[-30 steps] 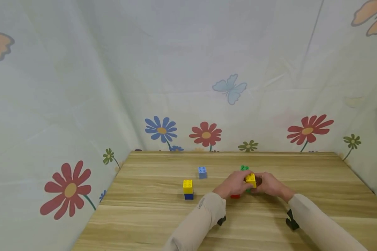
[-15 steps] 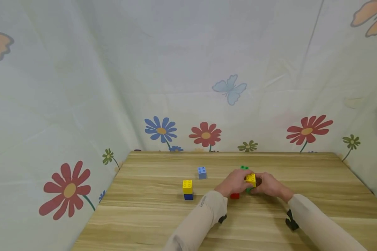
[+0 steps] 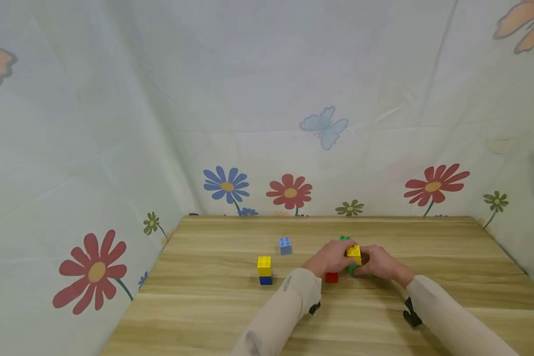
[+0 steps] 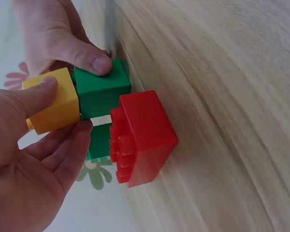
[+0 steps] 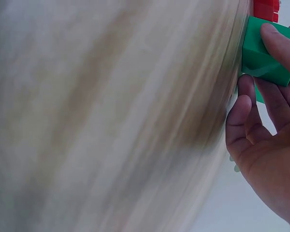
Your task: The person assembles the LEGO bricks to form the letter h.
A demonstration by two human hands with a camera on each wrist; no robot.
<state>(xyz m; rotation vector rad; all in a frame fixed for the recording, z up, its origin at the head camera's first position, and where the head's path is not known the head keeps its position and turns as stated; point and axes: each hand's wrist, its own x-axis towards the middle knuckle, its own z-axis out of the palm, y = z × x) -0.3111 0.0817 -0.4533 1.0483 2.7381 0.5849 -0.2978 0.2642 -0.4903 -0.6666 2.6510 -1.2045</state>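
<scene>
My left hand pinches a yellow toy brick between thumb and fingers. Directly beneath it is a green toy brick, gripped by my right hand with the thumb across its side. The yellow brick sits against the green brick's studded top; whether they are fully pressed together I cannot tell. Close beside them, on the left hand's side, a red brick stands on the table with its studs up. Another green brick shows behind, partly hidden by the left hand in the head view.
Farther left on the wooden table stands a stack of a yellow brick on a dark blue brick. A light blue brick lies behind that stack. A flower-printed cloth hangs along the table's back edge.
Both hands stay at the same spot with the yellow and green bricks. The whole head view has shifted very slightly; the other bricks have not moved on the table.
</scene>
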